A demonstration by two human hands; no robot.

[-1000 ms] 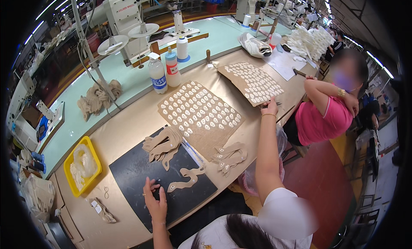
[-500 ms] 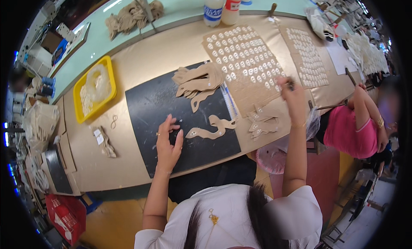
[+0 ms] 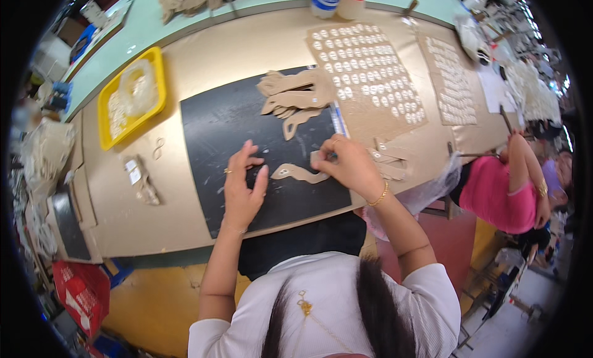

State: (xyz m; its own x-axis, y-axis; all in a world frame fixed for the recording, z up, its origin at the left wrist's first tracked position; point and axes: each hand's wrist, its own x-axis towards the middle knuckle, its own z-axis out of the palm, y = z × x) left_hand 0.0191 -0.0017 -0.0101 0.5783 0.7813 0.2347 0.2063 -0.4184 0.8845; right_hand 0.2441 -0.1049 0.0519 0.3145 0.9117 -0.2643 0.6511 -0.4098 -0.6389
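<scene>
A curved beige cut piece (image 3: pixel 299 173), like leather or fabric with a small white patch at its left end, lies on a black mat (image 3: pixel 213 126). My right hand (image 3: pixel 352 166) is at its right end, fingers pinched on it and covering part of it. Left of the piece, my left hand (image 3: pixel 242 188) holds nothing, its fingers apart. A stack of similar beige pieces (image 3: pixel 298 89) lies at the mat's far side. More beige pieces (image 3: pixel 392 163) lie to the right, partly behind my right hand.
A brown sheet (image 3: pixel 370 114) bears rows of small white patches; a second such sheet (image 3: pixel 448 77) is farther right. A yellow tray (image 3: pixel 162 80) with white bits stands at the left. Bottles (image 3: pixel 325 3) stand at the back. A person in pink (image 3: pixel 500 194) sits at the right.
My right hand has come left and nearer, from beside the brown sheet to the beige piece's right end. My left hand stays open beside the piece. The whole view has shifted slightly.
</scene>
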